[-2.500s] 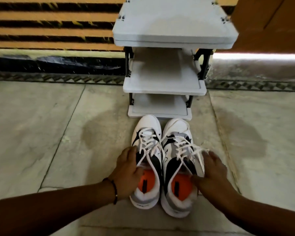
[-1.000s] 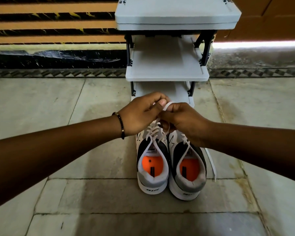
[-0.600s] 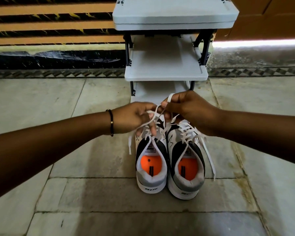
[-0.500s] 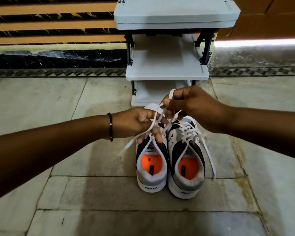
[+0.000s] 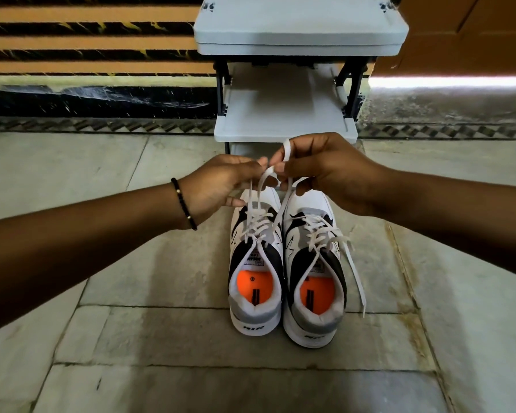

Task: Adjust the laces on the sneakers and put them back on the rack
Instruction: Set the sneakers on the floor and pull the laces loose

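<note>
left sneaker (image 5: 255,281) heel — "HIR" | right sneaker (image 5: 315,281) heel — "HIR" | tongue labels unreadable

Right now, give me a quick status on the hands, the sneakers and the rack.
Both hands, left and right, pinching the left sneaker's laces. Right sneaker untied, lace trailing. Rack shelves bare, nothing blocking.

This looks like a home entryway or hallway. A grey tiered shoe rack (image 5: 286,114) stands at the far side against a wall with orange and black stripes (image 5: 87,40), on a floor of large pale stone tiles (image 5: 72,174) edged by a patterned border strip (image 5: 102,126).
</note>
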Action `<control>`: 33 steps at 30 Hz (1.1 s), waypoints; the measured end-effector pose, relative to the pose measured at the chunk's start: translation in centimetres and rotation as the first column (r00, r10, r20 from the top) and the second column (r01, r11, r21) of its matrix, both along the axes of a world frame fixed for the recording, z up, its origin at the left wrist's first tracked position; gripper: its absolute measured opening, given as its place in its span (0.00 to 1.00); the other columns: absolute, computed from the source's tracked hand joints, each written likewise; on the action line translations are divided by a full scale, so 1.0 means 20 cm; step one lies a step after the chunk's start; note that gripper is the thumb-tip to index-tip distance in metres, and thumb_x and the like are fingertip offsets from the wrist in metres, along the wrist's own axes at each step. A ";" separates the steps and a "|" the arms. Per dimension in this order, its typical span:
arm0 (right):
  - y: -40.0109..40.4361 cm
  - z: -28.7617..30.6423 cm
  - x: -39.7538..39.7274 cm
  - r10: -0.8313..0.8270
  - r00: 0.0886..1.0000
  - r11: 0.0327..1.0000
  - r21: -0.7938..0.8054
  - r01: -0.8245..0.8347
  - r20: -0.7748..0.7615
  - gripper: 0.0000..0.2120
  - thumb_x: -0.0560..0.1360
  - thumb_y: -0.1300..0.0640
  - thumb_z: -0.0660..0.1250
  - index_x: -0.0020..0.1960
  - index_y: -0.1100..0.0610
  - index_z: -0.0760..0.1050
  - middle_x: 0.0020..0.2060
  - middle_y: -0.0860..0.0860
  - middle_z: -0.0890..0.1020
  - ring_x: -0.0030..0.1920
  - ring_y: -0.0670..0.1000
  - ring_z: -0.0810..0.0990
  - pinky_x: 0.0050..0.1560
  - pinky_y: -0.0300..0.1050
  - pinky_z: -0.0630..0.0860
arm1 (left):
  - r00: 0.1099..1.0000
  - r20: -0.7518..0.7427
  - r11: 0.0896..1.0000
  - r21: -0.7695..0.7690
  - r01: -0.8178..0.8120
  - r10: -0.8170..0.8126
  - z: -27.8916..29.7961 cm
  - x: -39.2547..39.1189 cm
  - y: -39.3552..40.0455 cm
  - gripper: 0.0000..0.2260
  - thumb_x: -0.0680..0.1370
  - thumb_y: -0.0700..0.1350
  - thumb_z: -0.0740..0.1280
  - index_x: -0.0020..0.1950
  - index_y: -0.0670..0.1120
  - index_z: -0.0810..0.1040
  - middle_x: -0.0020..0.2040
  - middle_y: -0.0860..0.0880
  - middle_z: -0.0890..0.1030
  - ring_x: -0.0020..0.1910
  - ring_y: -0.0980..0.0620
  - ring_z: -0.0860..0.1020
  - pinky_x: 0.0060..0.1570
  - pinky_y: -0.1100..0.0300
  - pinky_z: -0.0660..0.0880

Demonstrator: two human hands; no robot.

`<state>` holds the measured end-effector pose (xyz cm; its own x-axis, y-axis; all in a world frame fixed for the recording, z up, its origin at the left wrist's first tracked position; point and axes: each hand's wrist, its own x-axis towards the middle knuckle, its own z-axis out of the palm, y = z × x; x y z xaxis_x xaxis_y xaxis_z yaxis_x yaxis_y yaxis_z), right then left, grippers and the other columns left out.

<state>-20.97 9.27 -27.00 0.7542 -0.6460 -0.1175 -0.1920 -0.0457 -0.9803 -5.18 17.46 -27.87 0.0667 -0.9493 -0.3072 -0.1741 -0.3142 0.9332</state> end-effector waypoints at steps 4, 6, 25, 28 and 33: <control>-0.02 0.01 -0.01 -0.005 1.000 1.000 0.025 0.005 -0.001 0.06 0.72 0.68 0.65 0.46 0.62 0.80 0.36 0.55 0.81 0.33 0.48 0.79 0.35 0.42 0.72 | 0.994 0.084 0.995 -0.062 0.074 -0.069 0.02 -0.03 0.02 0.14 0.77 0.50 0.60 0.54 0.42 0.77 0.41 0.54 0.83 0.43 0.62 0.80 0.46 0.62 0.73; -0.02 0.02 -0.01 -0.005 1.000 1.000 0.010 0.005 -0.007 0.06 0.72 0.68 0.65 0.43 0.60 0.79 0.33 0.52 0.80 0.33 0.48 0.78 0.35 0.42 0.72 | 0.990 0.131 0.985 -0.153 0.080 -0.060 0.01 -0.03 0.03 0.07 0.77 0.46 0.62 0.44 0.44 0.77 0.33 0.55 0.82 0.37 0.62 0.78 0.37 0.71 0.72; 0.00 0.03 -0.01 -0.097 0.994 0.995 0.040 0.095 0.050 0.08 0.76 0.59 0.63 0.43 0.58 0.80 0.39 0.50 0.82 0.42 0.52 0.76 0.37 0.42 0.74 | 0.789 -0.457 0.907 0.109 -0.408 0.410 0.13 -0.10 -0.01 0.10 0.78 0.40 0.59 0.56 0.49 0.74 0.46 0.54 0.77 0.53 0.55 0.76 0.56 0.47 0.72; 0.01 0.03 -0.01 -0.081 0.996 0.997 0.018 0.080 0.033 0.10 0.77 0.58 0.61 0.41 0.56 0.79 0.38 0.49 0.82 0.41 0.51 0.74 0.37 0.43 0.72 | 0.750 -0.512 0.902 0.140 -0.409 0.420 0.14 -0.09 0.00 0.05 0.77 0.43 0.62 0.51 0.49 0.75 0.42 0.54 0.77 0.43 0.56 0.76 0.45 0.56 0.73; 0.03 0.02 -0.04 0.122 0.982 0.993 0.017 -0.120 -0.143 0.15 0.79 0.55 0.58 0.36 0.57 0.73 0.30 0.52 0.72 0.31 0.50 0.72 0.32 0.42 0.70 | 0.736 -0.505 0.887 0.163 -0.431 0.450 0.08 -0.06 -0.02 0.06 0.76 0.38 0.61 0.48 0.45 0.77 0.43 0.52 0.77 0.27 0.60 0.69 0.26 0.68 0.63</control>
